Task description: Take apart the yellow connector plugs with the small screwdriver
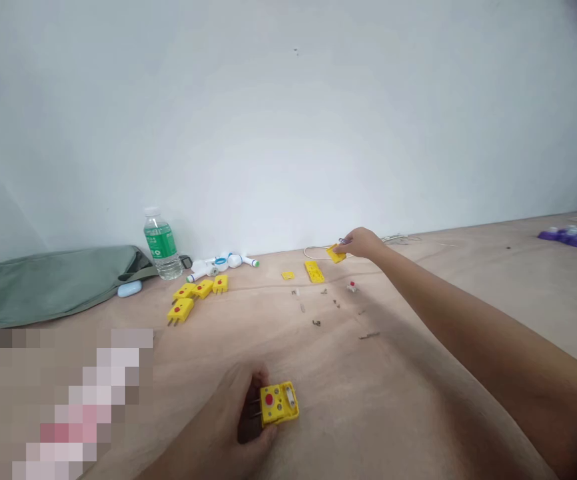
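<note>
My left hand (233,417) rests near the front of the table, fingers closed round a yellow plug connector (279,403) with a red dot and two metal prongs. My right hand (361,243) is stretched far across the table, pinching a flat yellow connector part (336,254) near the wall. Beside it lie a yellow cover plate (314,271) and a small yellow piece (287,275). Small screws and metal bits (318,309) are scattered between the two hands.
Several assembled yellow connectors (196,297) lie at the left. A water bottle (162,243), white tools (223,261), a pale blue case (129,288) and a green bag (48,283) sit by the wall. Purple items (576,237) are at the far right. A blurred patch covers the lower left.
</note>
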Tool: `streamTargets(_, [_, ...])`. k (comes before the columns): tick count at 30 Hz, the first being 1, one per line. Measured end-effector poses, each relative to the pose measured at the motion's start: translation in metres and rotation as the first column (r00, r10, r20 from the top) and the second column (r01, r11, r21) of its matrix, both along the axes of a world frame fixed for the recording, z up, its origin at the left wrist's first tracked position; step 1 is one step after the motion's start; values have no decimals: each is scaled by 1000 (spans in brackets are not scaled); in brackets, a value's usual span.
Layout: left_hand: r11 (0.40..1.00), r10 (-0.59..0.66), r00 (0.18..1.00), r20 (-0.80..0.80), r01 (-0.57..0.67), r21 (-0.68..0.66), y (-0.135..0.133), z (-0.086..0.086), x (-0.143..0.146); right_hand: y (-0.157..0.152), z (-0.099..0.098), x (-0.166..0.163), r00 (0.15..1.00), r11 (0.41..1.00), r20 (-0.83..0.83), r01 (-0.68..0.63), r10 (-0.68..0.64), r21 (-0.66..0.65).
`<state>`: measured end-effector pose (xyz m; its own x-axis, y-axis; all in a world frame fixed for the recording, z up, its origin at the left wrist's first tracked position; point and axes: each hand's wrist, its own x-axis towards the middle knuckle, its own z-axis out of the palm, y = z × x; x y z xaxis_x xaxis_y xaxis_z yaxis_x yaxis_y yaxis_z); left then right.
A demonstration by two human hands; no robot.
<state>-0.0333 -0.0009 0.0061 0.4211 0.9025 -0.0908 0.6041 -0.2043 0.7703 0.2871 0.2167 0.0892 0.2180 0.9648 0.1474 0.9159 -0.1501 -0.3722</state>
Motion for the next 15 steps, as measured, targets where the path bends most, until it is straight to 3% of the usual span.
streamTargets(6, [1000, -12, 999, -37, 12, 20, 1, 0, 0, 52, -24, -3, 987, 973, 150, 97, -66, -209])
streamTargets(15, [999, -27, 996, -89, 30, 31, 6, -1, -1, 77, -44, -15, 973, 949, 231, 79, -7, -306])
